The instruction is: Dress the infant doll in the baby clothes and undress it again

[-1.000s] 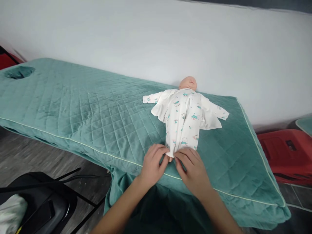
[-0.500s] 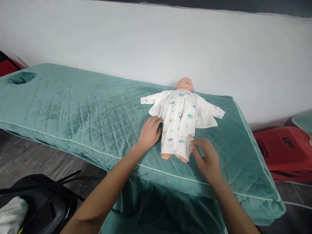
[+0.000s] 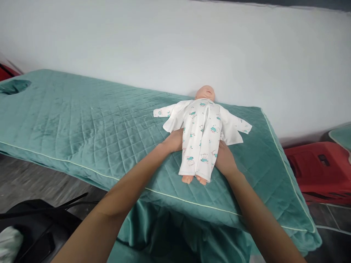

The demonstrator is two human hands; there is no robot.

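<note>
A baby doll (image 3: 205, 92) lies on its back on a green quilted bed (image 3: 109, 109), its head by the wall. White printed trousers (image 3: 201, 146) cover its legs and reach up over its chest, and its feet show at the cuffs. Under them is a white long-sleeved top (image 3: 175, 113), spread open to both sides. My left hand (image 3: 175, 141) is at the left side of the trousers, my right hand (image 3: 225, 157) at the right side. The fingers of both hands are hidden beneath the cloth or the doll.
A white wall (image 3: 164, 47) runs behind the bed. A red plastic stool (image 3: 323, 168) stands on the right. Low on the left is a black object (image 3: 35, 226) with cables and a pale cloth (image 3: 10, 243). The bed has a hole (image 3: 15, 87) at its far left.
Both hands have moved in against the trousers' sides, and their fingers have gone out of sight. My right hand has moved up from near the cuff. The camera view has shifted slightly.
</note>
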